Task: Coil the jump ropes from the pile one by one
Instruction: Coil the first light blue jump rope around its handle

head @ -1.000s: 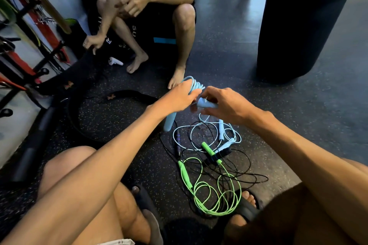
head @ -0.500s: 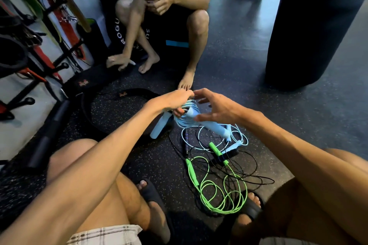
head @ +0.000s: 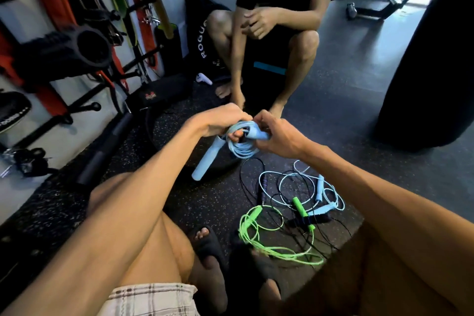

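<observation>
Where the speckled floor (head: 333, 136) reaches the right edge, a black bag (head: 431, 72) stands on it, cut off at the top. A seated person (head: 277, 41) at the floor's far edge is cut off above the shoulders. Blurred gear hangs on a rack (head: 84, 51) along the left edge. Right of the floor's middle lies the pile (head: 295, 210) of loose ropes, green, pale blue and black, so tangled that single cords are hard to follow. Beyond it, both hands hold the blue rope (head: 241, 146) off the floor as a small coil. The left hand (head: 220, 120) has a closed grip round the coil, and one handle (head: 207, 159) hangs down-left from it. The right hand (head: 279, 136) has a narrow grip, pinching the other handle, which is half hidden under its fingers.
</observation>
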Demonstrator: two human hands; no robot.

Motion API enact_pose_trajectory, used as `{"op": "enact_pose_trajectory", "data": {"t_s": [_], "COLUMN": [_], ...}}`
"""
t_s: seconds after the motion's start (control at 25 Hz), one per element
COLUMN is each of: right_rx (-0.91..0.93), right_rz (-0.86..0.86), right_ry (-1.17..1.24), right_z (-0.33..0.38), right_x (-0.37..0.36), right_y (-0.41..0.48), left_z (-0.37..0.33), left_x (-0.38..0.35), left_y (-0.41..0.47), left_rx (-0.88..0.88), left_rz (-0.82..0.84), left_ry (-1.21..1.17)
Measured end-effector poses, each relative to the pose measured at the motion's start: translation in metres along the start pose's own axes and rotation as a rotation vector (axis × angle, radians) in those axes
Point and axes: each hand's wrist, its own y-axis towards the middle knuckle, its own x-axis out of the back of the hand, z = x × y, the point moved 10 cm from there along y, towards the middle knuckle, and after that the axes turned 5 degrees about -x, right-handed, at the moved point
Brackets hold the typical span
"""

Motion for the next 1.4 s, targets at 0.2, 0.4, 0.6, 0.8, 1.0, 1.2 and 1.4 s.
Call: {"op": "enact_pose_trajectory", "data": {"t_s": [0.2,0.4,0.6,0.8,1.0,1.2,1.4], "right_rx": [0.029,0.040,0.091,0.159,0.238,0.287,0.306], "right_rz": [-0.033,0.020,0.140,0.237,0.358,0.456,0.465], "right_ry": [-0.025,-0.019,0.072,0.184,0.352,0.612,0.793], "right_z": [0.030,0.046,0.054,0.064,0.095,0.133,0.162], "right_x": [-0.010,-0.046,-0.113,-0.197,-0.287,-0.344,-0.385], "right_y": [0.064,0.133,0.214,0.304,0.377,0.418,0.439], "left_z": [0.018,0.060,0.125,0.192,0.251,0.285,0.307], "left_x": [0.080,0.144,0.200,0.286,0.358,0.406,0.440], "left_y": [-0.001,-0.008,-0.006,-0.011,-0.036,-0.068,-0.094], "left_rx": [-0.072,-0.091,0.001,0.005,-0.004,-0.029,-0.047], "left_rz": [-0.368,-0.545,-0.515,-0.867,-1.210,-1.495,-1.698], "left_ry": [-0.171,-0.196,-0.235,-0.174,-0.099,0.043,0.171]}}
